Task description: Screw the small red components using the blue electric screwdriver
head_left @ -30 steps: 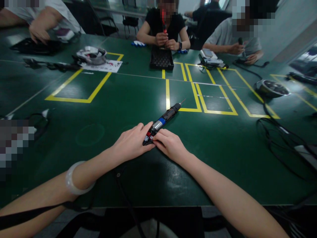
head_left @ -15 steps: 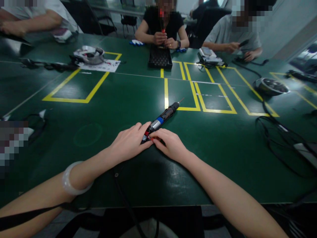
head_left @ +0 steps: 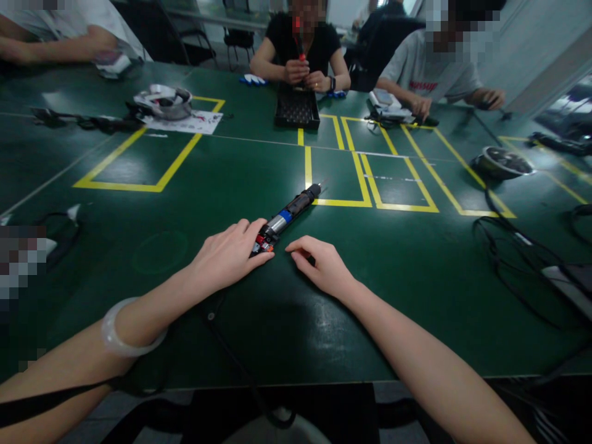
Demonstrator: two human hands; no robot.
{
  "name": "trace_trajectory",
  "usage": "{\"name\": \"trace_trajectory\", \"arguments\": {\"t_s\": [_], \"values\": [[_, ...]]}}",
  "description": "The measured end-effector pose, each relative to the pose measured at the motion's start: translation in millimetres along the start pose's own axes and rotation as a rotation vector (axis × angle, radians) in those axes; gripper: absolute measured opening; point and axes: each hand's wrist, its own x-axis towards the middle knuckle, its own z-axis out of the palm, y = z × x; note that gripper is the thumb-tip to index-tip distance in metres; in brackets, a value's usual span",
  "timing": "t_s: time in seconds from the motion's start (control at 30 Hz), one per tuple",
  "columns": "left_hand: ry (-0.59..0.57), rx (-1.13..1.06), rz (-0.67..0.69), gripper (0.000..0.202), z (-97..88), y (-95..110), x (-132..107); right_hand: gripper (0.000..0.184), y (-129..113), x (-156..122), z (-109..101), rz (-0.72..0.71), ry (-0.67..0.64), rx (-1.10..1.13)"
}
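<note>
An electric screwdriver (head_left: 290,213) lies slantwise on the green table, its bit pointing away and to the right. Its rear end looks uncovered, with red and orange parts showing near my left fingers. My left hand (head_left: 231,250) is wrapped over that rear end and grips it; part of the tool is hidden under the palm. My right hand (head_left: 322,262) rests on the table just right of the tool, apart from it. Its thumb and forefinger are bent with a small gap between the tips, and nothing shows between them.
Yellow tape outlines (head_left: 402,206) mark the table (head_left: 208,364). A black tray (head_left: 297,114) stands before a co-worker (head_left: 300,49) opposite, who holds a red-tipped tool. Black cables (head_left: 513,265) and a round metal dish (head_left: 503,162) lie at right. A paper sheet (head_left: 206,122) lies at back left.
My right hand has come off the screwdriver's rear end and now sits apart from it. My left hand and the screwdriver have shifted slightly left. The co-worker at right has moved both hands.
</note>
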Motion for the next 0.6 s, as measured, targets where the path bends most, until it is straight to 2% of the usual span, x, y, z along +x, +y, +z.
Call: {"name": "trace_trajectory", "arguments": {"t_s": [0.13, 0.27, 0.53, 0.6], "values": [[0.018, -0.001, -0.078, 0.071, -0.4, -22.1, 10.7, 0.015, 0.2, -0.5, -0.6, -0.007, -0.029, -0.004], [0.027, 0.018, -0.205, 0.077, -3.6, -53.4, 22.2, 0.015, 2.7, -1.2, -0.4, -0.006, -0.046, 0.012], [0.006, -0.024, -0.460, 0.093, -8.3, -144.3, 38.1, 0.015, 3.7, -0.7, -0.6, -0.007, -0.067, 0.014], [0.036, -0.027, -0.462, 0.099, -6.4, -168.9, 39.1, 0.016, 3.1, -0.2, -0.8, -0.007, -0.069, 0.014]]}}
